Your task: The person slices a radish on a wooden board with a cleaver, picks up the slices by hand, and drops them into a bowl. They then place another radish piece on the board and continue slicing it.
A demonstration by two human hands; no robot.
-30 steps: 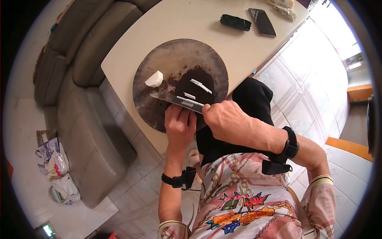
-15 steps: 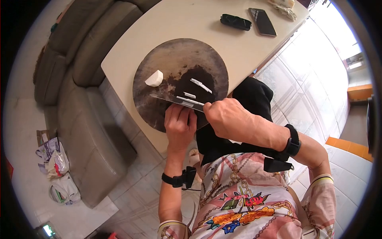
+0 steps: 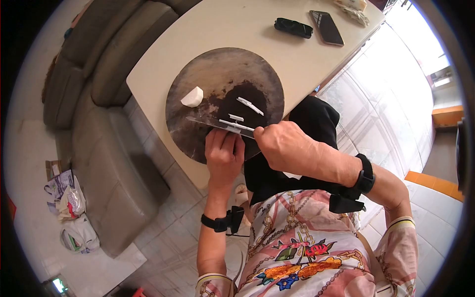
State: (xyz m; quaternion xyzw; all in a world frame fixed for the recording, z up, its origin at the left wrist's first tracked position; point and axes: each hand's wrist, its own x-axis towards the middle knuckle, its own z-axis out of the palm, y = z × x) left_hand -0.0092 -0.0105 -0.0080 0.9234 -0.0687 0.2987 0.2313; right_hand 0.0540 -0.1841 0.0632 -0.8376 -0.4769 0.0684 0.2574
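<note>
My right hand is wrapped round the handle of a knife, whose blade points left across a round, dark-stained cutting board. Thin white strips lie along the blade. My left hand is close against the near side of the blade, its fingers curled down at the board; whatever they hold is hidden beneath them. Farther up the board are a short white strip and a small bunch of white sticks. A half-round white chunk, like peeled radish, sits at the left.
The board rests on a cream table. Toward its far end are a black case, a phone and a crumpled pale packet. A grey sofa stands to the left, with bags on the floor beyond it.
The knife and both hands stay in nearly the same place; the right hand has shifted very slightly to the right. The white pieces on the board look unmoved.
</note>
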